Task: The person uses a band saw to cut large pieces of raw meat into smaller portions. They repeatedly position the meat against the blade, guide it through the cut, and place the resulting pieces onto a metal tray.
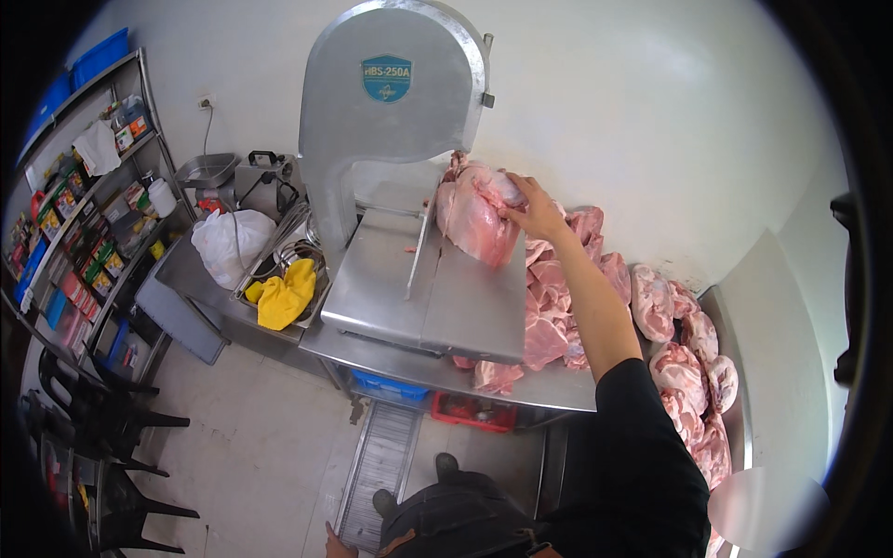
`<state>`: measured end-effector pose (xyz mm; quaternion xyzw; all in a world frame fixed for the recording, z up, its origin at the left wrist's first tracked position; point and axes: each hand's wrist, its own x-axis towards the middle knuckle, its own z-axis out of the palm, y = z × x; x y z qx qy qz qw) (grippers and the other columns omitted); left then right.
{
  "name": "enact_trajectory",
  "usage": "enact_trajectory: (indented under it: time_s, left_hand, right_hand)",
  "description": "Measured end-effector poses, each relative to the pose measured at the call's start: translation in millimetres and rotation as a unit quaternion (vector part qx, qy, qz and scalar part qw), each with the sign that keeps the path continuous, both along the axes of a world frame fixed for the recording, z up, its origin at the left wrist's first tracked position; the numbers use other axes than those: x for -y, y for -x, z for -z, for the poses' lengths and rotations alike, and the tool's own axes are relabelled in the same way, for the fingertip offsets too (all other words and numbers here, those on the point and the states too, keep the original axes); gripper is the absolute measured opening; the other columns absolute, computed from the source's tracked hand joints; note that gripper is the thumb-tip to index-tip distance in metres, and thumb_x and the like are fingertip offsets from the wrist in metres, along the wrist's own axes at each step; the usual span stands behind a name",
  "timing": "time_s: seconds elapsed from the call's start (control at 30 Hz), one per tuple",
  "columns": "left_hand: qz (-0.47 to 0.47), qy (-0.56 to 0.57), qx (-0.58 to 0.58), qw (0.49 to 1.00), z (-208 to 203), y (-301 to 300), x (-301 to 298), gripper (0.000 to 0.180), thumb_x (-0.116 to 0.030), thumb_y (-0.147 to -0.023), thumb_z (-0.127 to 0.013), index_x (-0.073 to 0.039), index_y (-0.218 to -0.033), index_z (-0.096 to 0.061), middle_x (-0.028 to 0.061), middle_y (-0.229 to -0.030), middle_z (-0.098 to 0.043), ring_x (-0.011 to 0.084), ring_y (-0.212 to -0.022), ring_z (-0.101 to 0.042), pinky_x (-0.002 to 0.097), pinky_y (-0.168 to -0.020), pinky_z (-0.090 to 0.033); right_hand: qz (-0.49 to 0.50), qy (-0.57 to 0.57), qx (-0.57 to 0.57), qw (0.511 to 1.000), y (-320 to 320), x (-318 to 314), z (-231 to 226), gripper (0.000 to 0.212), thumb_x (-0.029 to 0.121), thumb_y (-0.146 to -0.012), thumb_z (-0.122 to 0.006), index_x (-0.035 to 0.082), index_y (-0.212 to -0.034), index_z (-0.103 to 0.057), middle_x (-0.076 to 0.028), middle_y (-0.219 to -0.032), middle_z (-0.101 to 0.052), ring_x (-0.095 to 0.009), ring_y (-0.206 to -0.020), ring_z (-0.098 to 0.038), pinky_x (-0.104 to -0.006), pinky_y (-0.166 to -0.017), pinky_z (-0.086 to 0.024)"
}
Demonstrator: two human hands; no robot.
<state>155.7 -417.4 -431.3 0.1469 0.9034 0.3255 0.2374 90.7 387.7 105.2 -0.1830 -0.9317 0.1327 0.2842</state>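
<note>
A large piece of raw meat (476,209), pink with paler fat, stands on the steel table (372,284) of a grey bone saw (358,130). Its left side is up against the saw's blade line below the rounded housing. My right hand (538,212) grips the meat's upper right side, thumb and fingers bent over it, the arm reaching up in a black sleeve. My left hand (340,543) hangs low at the bottom edge, away from the saw. Only a small part of it shows, so its fingers cannot be read.
Cut meat pieces (549,321) lie right of the saw on the steel counter. Large meat cuts (684,372) fill a tray at far right. A yellow cloth (286,296) and white bag (231,244) sit left. Below are a red crate (474,414), a floor grate (377,470) and black chairs (121,418).
</note>
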Motion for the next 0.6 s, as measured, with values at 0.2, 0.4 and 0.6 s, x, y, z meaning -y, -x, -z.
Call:
enact_trajectory:
  time_s: [0.2, 0.4, 0.6]
  left_hand:
    - [-0.04, -0.008, 0.05, 0.998, -12, -13, 6, 0.098, -0.013, -0.087, -0.079, -0.006, -0.166, -0.022, 0.0193, -0.095, -0.063, 0.033, -0.089, -0.068, 0.0519, -0.079, -0.059]
    - [-0.047, -0.019, 0.074, 0.996, -15, -20, 9, 0.108, -0.011, -0.083, -0.081, -0.007, -0.168, -0.014, 0.0234, -0.109, -0.064, 0.0368, -0.098, -0.069, 0.0507, -0.086, -0.058]
    - [-0.019, -0.034, 0.085, 0.996, -14, -13, 10, 0.118, -0.009, -0.08, -0.082, -0.008, -0.17, -0.006, 0.0274, -0.123, -0.065, 0.0407, -0.107, -0.069, 0.0495, -0.093, -0.058]
  right_hand:
    - [0.02, 0.012, 0.02, 1.0, 4, -11, -9, 0.089, 0.017, -0.076, -0.082, 0.005, -0.158, -0.051, -0.021, -0.139, -0.061, -0.04, -0.124, -0.065, -0.0455, -0.105, -0.055]
    - [0.06, 0.0, 0.004, 0.998, -20, -1, -7, 0.088, 0.014, -0.07, -0.08, 0.004, -0.154, -0.054, -0.021, -0.138, -0.062, -0.041, -0.122, -0.065, -0.0464, -0.104, -0.055]
    - [0.058, -0.038, -0.028, 0.997, -77, 37, 2, 0.085, 0.015, -0.072, -0.08, 0.001, -0.151, -0.055, -0.023, -0.138, -0.062, -0.042, -0.122, -0.065, -0.0456, -0.105, -0.054]
